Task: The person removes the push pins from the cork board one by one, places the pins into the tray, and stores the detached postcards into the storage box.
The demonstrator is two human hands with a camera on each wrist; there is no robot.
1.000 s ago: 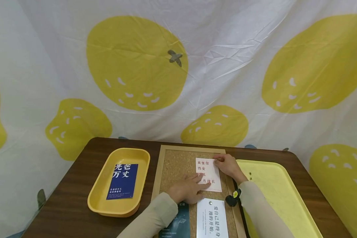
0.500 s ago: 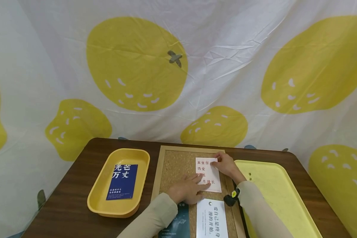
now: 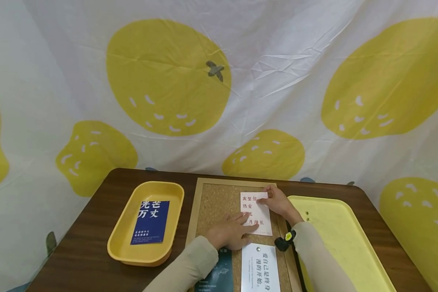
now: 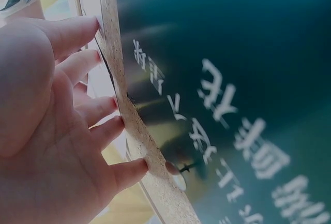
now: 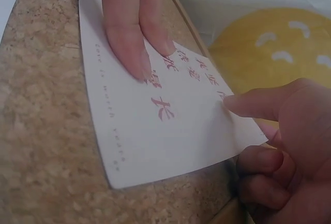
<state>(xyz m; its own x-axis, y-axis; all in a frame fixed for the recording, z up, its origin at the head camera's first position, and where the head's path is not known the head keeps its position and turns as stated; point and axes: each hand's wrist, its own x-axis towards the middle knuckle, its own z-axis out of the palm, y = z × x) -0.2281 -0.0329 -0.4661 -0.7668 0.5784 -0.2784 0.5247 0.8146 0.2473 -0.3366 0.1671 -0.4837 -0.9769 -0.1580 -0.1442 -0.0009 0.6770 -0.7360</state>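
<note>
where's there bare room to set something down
Bare: most of the tray, right of the right sleeve; the table, left of the tub; the far cork, between frame and red-print card. Crowded: around that card, which the left hand presses and the right hand pinches, and nearer, at the green card and white card.

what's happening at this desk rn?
A person has a red-lettered card on a corkboard: the left hand rests extended fingers on it, while the right hand pinches its upper right corner. A green card and a blue-lettered white card lie nearer the person on the board. A blue card sits in the orange-yellow tub to the left.
</note>
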